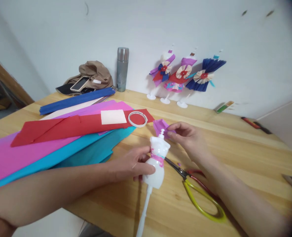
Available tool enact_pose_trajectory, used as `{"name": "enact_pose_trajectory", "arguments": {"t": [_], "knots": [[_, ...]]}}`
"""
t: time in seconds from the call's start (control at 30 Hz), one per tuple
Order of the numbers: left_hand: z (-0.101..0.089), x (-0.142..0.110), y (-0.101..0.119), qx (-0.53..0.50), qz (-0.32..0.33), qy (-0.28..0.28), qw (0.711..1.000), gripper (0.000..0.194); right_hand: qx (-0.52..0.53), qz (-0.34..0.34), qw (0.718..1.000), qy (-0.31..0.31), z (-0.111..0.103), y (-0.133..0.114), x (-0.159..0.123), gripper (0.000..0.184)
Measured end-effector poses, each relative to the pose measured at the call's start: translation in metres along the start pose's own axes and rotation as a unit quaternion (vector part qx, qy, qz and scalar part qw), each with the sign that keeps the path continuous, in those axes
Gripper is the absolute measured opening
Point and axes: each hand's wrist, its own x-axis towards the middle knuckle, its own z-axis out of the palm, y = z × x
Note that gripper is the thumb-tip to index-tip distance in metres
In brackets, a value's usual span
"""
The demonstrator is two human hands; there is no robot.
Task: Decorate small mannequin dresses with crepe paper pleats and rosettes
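The left hand [133,163] holds a small white dress form [154,179] at the waist and hip, thumb across the front, the other fingers mostly hidden behind. The right hand [187,135] pinches a folded purple piece [158,126] between thumb and forefinger. Key relation: the purple piece sits at the form's neck, beyond the left-hand grip and slightly right of it; contact with the neck cannot be confirmed. The form's long axis tilts, neck away to the right, stem toward the body and leftward; the right hand is nearer the neck. A pink band [158,159] circles the waist beside the left fingertips. 1 pair of scissors [184,174] lies right of the form, beneath the right forearm, handles red and yellow. Left of and beyond the left hand: a red sheet [62,130] carrying 1 cream rectangle [113,117] and 1 tape roll [137,125], above a teal sheet [94,149]. Beyond both grips, by the wall: 3 dressed forms [182,73] and, farther left, 1 grey flask [123,70]. No brand, label or writing is legible.
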Motion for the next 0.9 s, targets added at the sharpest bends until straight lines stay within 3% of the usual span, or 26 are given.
{"name": "enact_pose_trajectory", "arguments": {"t": [0.13, 0.23, 0.37, 0.47, 0.57, 0.9], "knots": [[-0.001, 0.007, -0.006, 0.011, 0.005, 0.061, 0.998, 0.029, 0.106, 0.049, 0.992, 0.056, -0.004, 0.002, 0.004, 0.026], [0.000, 0.009, -0.009, 0.016, 0.014, 0.091, 0.996, 0.020, 0.157, 0.065, 0.984, 0.052, -0.001, 0.002, 0.004, 0.033], [0.000, 0.009, -0.006, 0.021, -0.026, 0.112, 0.993, 0.018, 0.213, 0.093, 0.971, 0.049, 0.003, 0.000, 0.002, 0.045], [-0.003, 0.011, -0.004, -0.037, -0.050, 0.123, 0.990, 0.020, 0.246, 0.108, 0.961, 0.059, 0.003, -0.002, 0.001, 0.048], [-0.008, 0.014, -0.005, -0.072, -0.060, 0.140, 0.986, 0.021, 0.253, 0.113, 0.959, 0.056, 0.003, -0.004, 0.000, 0.045], [-0.014, 0.014, -0.006, 0.046, 0.002, 0.152, 0.987, 0.029, 0.215, 0.101, 0.971, 0.028, 0.005, -0.004, -0.004, 0.043]]}}
